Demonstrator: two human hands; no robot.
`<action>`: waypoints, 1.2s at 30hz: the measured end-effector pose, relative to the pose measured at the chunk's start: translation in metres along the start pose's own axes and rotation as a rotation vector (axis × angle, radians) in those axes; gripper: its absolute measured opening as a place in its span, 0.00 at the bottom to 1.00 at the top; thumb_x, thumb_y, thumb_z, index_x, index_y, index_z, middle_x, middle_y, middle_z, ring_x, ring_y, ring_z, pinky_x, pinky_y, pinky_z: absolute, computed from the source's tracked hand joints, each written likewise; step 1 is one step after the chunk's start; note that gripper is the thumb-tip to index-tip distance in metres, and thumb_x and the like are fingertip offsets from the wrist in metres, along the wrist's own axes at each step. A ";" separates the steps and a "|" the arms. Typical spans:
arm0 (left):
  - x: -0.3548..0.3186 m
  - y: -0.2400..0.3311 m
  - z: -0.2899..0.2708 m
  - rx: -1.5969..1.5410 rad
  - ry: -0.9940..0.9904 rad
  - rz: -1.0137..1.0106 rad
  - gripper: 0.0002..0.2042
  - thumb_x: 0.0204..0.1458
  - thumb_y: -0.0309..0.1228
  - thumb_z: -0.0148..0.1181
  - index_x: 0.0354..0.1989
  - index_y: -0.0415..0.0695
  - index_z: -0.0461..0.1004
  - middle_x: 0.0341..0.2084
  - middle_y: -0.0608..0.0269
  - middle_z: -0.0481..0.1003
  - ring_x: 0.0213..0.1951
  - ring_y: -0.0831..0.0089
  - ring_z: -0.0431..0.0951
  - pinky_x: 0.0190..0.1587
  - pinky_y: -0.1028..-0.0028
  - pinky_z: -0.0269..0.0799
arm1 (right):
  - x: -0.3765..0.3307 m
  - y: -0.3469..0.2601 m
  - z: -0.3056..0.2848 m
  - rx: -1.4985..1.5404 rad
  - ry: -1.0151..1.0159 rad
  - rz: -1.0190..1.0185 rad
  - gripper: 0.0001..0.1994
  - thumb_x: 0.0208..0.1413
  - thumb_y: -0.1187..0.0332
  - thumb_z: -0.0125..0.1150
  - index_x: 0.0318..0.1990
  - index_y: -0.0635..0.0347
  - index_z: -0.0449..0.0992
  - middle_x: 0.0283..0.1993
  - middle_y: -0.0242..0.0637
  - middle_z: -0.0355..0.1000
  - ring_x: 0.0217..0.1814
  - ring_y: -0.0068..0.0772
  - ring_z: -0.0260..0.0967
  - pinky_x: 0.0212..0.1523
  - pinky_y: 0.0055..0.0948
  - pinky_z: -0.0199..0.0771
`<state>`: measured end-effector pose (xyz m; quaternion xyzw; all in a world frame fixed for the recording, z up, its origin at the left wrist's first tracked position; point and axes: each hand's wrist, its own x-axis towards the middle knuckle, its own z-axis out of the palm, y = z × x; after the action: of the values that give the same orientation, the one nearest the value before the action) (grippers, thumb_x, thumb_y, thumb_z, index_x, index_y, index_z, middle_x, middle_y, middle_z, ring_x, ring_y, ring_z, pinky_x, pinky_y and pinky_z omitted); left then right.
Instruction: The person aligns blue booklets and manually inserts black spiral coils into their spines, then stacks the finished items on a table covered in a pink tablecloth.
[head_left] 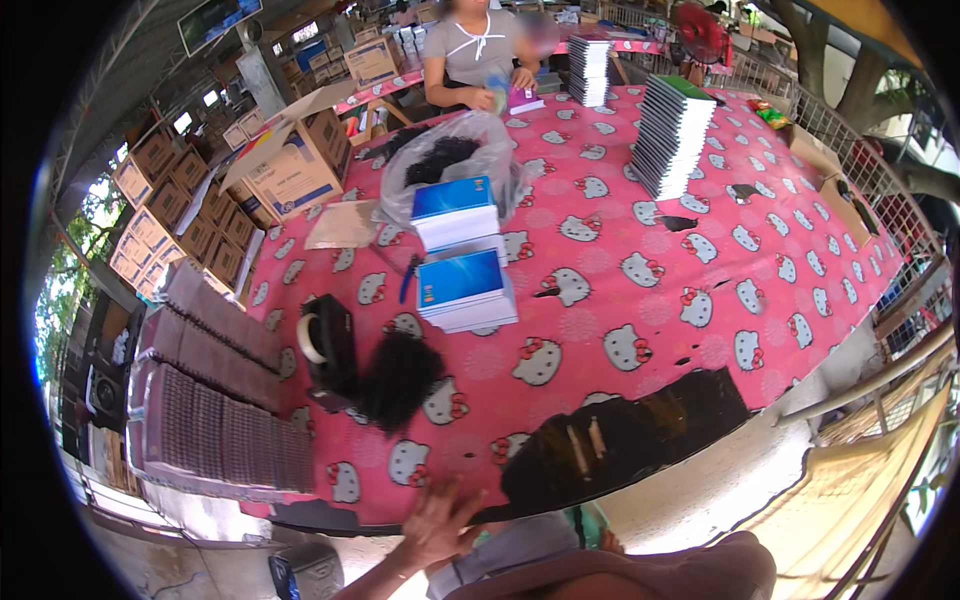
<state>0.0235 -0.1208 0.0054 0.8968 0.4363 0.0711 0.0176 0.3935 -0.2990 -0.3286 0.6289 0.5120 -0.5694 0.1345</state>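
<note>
My left hand [440,522] rests at the near edge of the pink patterned table cover [590,345], its fingers spread and nothing in them. Low in the picture, beside a green thing [588,522], a bit of skin [611,541] shows that may be my right hand; its fingers cannot be made out. Ahead of my left hand lies a dark fuzzy bundle [402,380] next to a black tape dispenser [335,350]. Two stacks of blue-covered books, a nearer one [465,285] and a farther one [455,205], stand beyond them.
Spiral-bound books [215,420] are piled on the left. A clear plastic bag [500,165] holds black strands. Tall book stacks [672,140] [588,72] stand farther back. Across the table a person [470,55] handles a purple book [524,100]. Cardboard boxes [290,170] line the left; torn cover exposes a dark surface [640,430].
</note>
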 end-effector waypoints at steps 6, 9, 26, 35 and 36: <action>0.008 0.011 -0.014 -0.013 -0.021 -0.166 0.42 0.47 0.59 0.65 0.69 0.52 0.63 0.68 0.37 0.53 0.68 0.39 0.55 0.70 0.39 0.46 | 0.013 0.008 -0.046 0.106 -0.012 -0.039 0.61 0.45 0.49 0.73 0.73 0.63 0.30 0.74 0.55 0.38 0.74 0.68 0.45 0.65 0.65 0.59; 0.012 0.012 -0.012 -0.001 -0.064 -0.141 0.42 0.48 0.59 0.63 0.69 0.50 0.62 0.67 0.37 0.55 0.69 0.41 0.56 0.70 0.41 0.46 | 0.015 0.013 -0.072 0.151 0.032 -0.042 0.59 0.46 0.49 0.72 0.73 0.63 0.32 0.74 0.56 0.40 0.74 0.67 0.46 0.65 0.64 0.60; 0.012 0.015 -0.017 0.043 0.055 -0.087 0.42 0.47 0.54 0.66 0.70 0.48 0.61 0.69 0.41 0.55 0.70 0.45 0.55 0.73 0.47 0.44 | 0.022 -0.043 -0.191 0.387 0.367 -0.269 0.51 0.49 0.49 0.69 0.72 0.60 0.41 0.69 0.56 0.50 0.71 0.63 0.54 0.64 0.58 0.62; 0.007 0.012 -0.019 -0.009 0.027 -0.133 0.41 0.49 0.58 0.63 0.70 0.52 0.62 0.71 0.46 0.54 0.72 0.50 0.52 0.73 0.51 0.42 | 0.016 -0.060 -0.153 0.317 0.221 -0.244 0.47 0.51 0.48 0.67 0.72 0.59 0.47 0.67 0.56 0.56 0.69 0.61 0.58 0.64 0.55 0.64; -0.006 0.012 -0.013 0.031 0.040 -0.163 0.40 0.51 0.62 0.59 0.70 0.54 0.62 0.71 0.46 0.53 0.72 0.50 0.52 0.73 0.50 0.42 | 0.010 -0.066 -0.150 0.274 0.179 -0.245 0.47 0.52 0.48 0.67 0.72 0.59 0.47 0.66 0.56 0.57 0.69 0.61 0.58 0.64 0.55 0.64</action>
<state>0.0269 -0.1336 0.0185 0.8569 0.5092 0.0807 0.0005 0.4259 -0.1521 -0.2629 0.6225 0.5122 -0.5877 -0.0688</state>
